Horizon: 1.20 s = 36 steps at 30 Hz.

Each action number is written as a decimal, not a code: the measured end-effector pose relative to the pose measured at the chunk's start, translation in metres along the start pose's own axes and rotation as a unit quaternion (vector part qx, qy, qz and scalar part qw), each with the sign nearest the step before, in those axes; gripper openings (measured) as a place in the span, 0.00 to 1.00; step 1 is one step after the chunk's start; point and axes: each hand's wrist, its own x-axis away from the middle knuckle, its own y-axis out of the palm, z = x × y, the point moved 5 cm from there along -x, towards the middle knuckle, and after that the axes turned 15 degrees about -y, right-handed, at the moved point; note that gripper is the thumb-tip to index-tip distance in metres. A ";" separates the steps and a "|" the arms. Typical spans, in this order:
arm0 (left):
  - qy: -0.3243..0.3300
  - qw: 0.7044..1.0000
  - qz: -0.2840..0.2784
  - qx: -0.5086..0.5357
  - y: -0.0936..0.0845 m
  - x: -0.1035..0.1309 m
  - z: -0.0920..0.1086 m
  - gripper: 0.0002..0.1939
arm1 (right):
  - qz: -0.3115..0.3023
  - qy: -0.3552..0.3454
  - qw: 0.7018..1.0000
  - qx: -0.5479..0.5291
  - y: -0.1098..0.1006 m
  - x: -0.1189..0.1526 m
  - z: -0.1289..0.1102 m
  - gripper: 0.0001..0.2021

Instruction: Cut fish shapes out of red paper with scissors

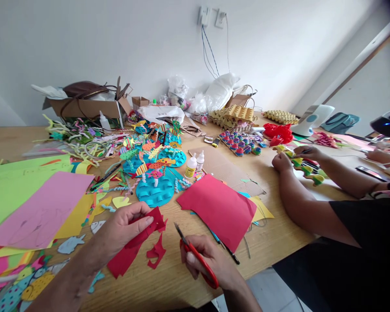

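My left hand [134, 223] pinches a dark red paper piece [125, 258], its fingers closed on the upper part. Red-handled scissors [201, 263] are gripped in my right hand [206, 255], their blades close together and pointing up and left, apart from the paper. Between the hands a ragged red scrap [156, 251] lies on the wooden table. A large red sheet [219, 210] rests beyond my right hand, with a pencil [229, 253] partly under its edge. Colourful paper fish [156, 165] stand on blue bases [156, 190] farther forward.
Green [22, 186] and pink sheets [42, 208] cover the left side, with cut paper fish [39, 286] nearer. Two glue bottles [191, 167] stand mid-table. At right, another person's hands [282, 161] handle a painted egg-carton strip [307, 170]. A cardboard box [84, 110] sits by the wall.
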 end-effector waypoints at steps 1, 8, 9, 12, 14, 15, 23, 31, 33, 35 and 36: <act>0.012 1.000 -0.002 -0.018 0.000 0.000 0.001 0.09 | 0.031 -0.016 0.999 -0.008 -0.003 -0.002 -0.004 0.24; 0.073 0.984 -0.029 -0.158 0.013 0.000 0.007 0.06 | 0.130 -0.074 0.988 -0.034 0.005 -0.032 -0.033 0.14; 0.072 0.984 -0.038 -0.160 0.015 0.000 0.008 0.06 | 0.129 -0.067 0.989 -0.035 0.008 -0.035 -0.033 0.14; 0.052 0.993 -0.037 -0.100 0.012 0.003 0.008 0.04 | 0.158 -0.064 0.985 -0.023 0.010 -0.042 -0.033 0.14; 0.024 0.999 -0.027 0.001 0.007 0.007 0.004 0.06 | 0.195 -0.080 0.977 -0.019 0.008 -0.043 -0.031 0.12; 0.008 0.998 -0.025 0.058 0.005 0.009 -0.001 0.08 | 0.214 -0.090 0.973 -0.018 0.006 -0.043 -0.029 0.12; -0.007 0.982 -0.001 0.187 0.014 0.011 -0.030 0.13 | 0.330 -0.137 0.934 -0.010 0.008 -0.043 -0.017 0.12; 0.025 0.980 0.041 0.194 0.017 -0.003 -0.025 0.08 | 0.302 -0.126 0.942 -0.074 0.022 -0.049 -0.011 0.15; 0.037 0.974 0.036 0.222 0.018 -0.004 -0.025 0.06 | 0.315 -0.128 0.938 -0.063 0.019 -0.047 -0.010 0.14; 0.040 0.965 0.030 0.256 0.020 -0.005 -0.026 0.06 | 0.329 -0.130 0.934 -0.054 0.017 -0.046 -0.009 0.13; 0.039 0.961 0.027 0.272 0.021 -0.005 -0.027 0.06 | 0.331 -0.130 0.933 -0.056 0.017 -0.046 -0.007 0.12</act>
